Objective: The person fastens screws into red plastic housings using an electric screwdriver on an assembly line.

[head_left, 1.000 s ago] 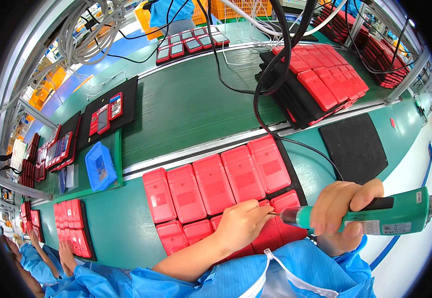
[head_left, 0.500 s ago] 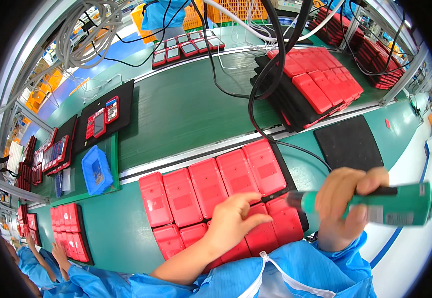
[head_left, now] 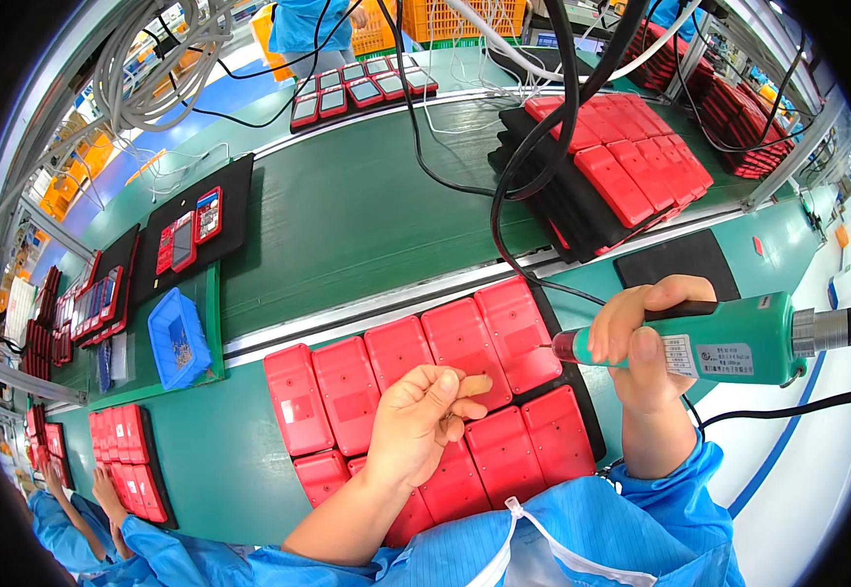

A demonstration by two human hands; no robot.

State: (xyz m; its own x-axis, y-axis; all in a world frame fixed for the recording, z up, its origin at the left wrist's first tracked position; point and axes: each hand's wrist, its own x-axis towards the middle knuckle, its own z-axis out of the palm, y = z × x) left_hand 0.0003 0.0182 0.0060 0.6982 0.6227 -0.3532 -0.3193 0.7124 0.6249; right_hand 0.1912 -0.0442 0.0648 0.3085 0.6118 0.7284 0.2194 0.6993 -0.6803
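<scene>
My right hand (head_left: 645, 328) is wrapped round a green electric screwdriver (head_left: 729, 342), held level with its bit pointing left. The tip hovers at or just above the red plastic casing (head_left: 518, 333) at the far right end of the back row; contact cannot be made out. My left hand (head_left: 425, 421) is closed over the middle of the casings, thumb and fingers pinched together. Anything between those fingertips is too small to name. Below the hands, several red casings (head_left: 313, 401) lie back side up in two rows on a black mat (head_left: 582, 421). My left forearm covers part of the front row.
A blue tray (head_left: 179, 342) of small metal parts stands left. Beyond the metal rail, a stack of black mats with red casings (head_left: 631, 181) sits back right. Black cables (head_left: 567, 98) hang over the green bench. Another person's hands (head_left: 107, 494) are at casings (head_left: 132, 460) far left.
The screwdriver has moved up and slightly left, its bit now by the back-row casing. My left hand's thumb and fingers, apart before, have closed together.
</scene>
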